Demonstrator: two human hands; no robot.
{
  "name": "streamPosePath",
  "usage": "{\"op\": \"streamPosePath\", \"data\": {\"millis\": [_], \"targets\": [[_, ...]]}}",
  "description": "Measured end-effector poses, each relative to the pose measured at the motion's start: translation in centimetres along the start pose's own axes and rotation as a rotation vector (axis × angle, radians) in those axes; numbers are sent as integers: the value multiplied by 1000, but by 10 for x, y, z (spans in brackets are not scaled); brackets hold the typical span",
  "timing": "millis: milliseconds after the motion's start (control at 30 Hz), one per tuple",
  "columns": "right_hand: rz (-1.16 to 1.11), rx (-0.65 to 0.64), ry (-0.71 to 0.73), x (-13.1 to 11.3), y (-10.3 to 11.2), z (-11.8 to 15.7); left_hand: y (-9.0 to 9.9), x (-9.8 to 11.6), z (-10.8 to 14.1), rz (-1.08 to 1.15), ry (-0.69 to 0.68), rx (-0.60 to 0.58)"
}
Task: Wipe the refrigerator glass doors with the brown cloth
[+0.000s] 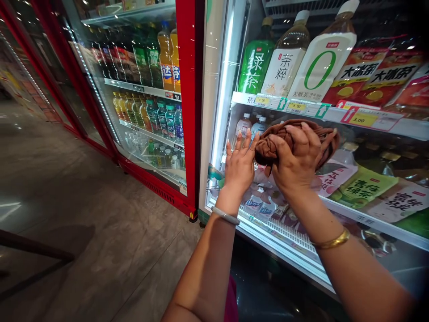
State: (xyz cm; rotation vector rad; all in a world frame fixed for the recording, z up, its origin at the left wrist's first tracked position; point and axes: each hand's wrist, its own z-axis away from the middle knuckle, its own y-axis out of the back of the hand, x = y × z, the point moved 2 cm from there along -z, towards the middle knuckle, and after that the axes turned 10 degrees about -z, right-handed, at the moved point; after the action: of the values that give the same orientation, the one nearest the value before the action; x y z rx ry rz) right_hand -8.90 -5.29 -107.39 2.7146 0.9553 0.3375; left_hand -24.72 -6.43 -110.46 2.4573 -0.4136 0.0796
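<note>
In front of a lit, white-framed drinks cooler [213, 80], the right hand [296, 163] grips a bunched brown cloth [328, 139], fingers curled over its folds. The cloth sits between that palm and the glass front [268, 190], just below the price rail [326, 109] of the upper shelf. Just beside the cloth's left end, the left hand [239, 164] is wide, fingers spread and pointing up, palm toward the glass; whether its near edge touches the cloth, I cannot tell. A grey bangle [225, 215] circles the left wrist, a gold bracelet [333, 241] the right.

Behind the glass, above the hands, stand a green-labelled bottle [256, 67], a white-labelled bottle [282, 69] and a larger bottle marked with a big green 0 [323, 67]; 1 yellow tag farther right reads 3.00. Below and right of the cloth, the lower shelf holds drinks with pink, green and white labels [372, 184]. To the left stands a red-framed cooler [189, 112] with 3 rows of bottles clearly visible, above a grey floor [134, 250]
</note>
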Motion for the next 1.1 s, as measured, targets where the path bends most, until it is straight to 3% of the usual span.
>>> {"op": "streamPosePath", "data": {"millis": [167, 233, 367, 467, 567, 767, 867, 967, 1100], "targets": [[66, 21, 182, -17, -16, 53, 2, -9, 3, -4, 13, -10], [58, 2, 228, -18, -17, 57, 3, -13, 4, -1, 15, -15], [35, -4, 240, -14, -14, 11, 4, -18, 5, 17, 68, -12], [30, 47, 114, -12, -16, -36, 2, -19, 4, 10, 78, 18], [-4, -19, 15, -17, -25, -50, -2, -20, 5, 2, 67, 17], [-19, -133, 83, -29, -37, 14, -2, -32, 8, 27, 151, -21], [-61, -168, 162, -25, -36, 23, 2, -39, 9, 26, 169, -15], [-66, -184, 181, -20, -33, -12, 3, -42, 9, 21, 166, 10], [-23, -210, 67, -20, -35, -75, 1, -40, 7, 23, 176, 44]]}}
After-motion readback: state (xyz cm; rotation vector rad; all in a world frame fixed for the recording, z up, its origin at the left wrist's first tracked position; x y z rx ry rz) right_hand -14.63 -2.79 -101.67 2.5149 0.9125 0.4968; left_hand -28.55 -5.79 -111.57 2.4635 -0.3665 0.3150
